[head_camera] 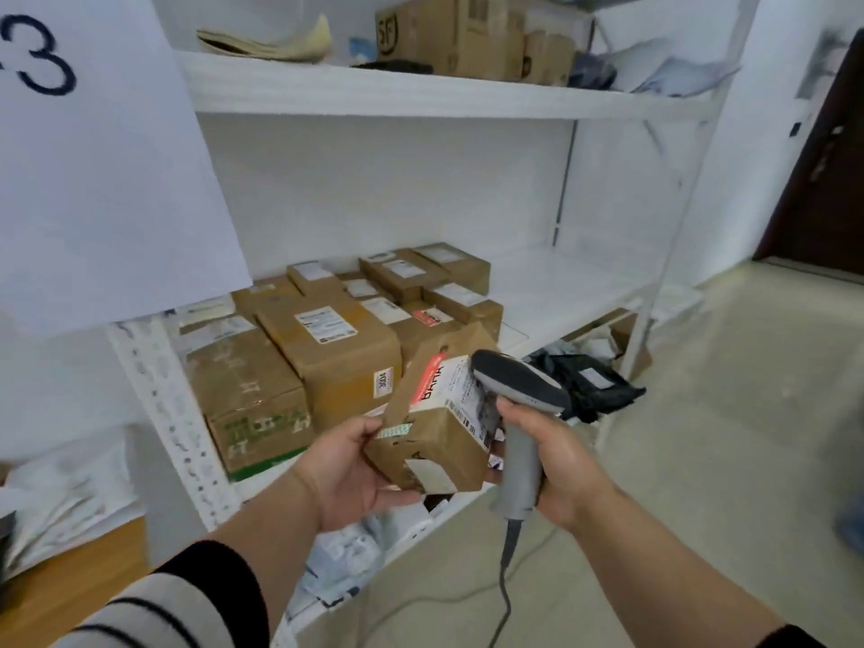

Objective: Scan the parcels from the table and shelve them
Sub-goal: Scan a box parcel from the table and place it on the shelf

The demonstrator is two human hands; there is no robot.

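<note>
Lower centre of the frame: the left hand grips a small brown parcel, thumb on its near upper face, fingers curled beneath it. The parcel is held in the air in front of the shelf, tilted, its long axis running from lower left to upper right, far end raised toward the shelf. Its white label faces up and right, toward the scanner; large black letters on it read roughly "BAMA", with a red strip alongside. Smaller print is not legible. A pale green sticker sits at the thumb, and a blank white patch on the near face.

The right hand wraps the grey handle of the scanner, fingers closed round it. The dark scanner head points left, just beside the label. A cable hangs from the handle to the floor.

Centre of the frame, on the middle shelf, stand brown boxes with white labels; one bears a small sticker reading "3004". The left box shows green printing, unreadable. Top centre, a carton on the upper shelf is marked "SF". Upper left, a white sheet bears a dark handwritten "3". A black bag lies on the lower level at centre right.
</note>
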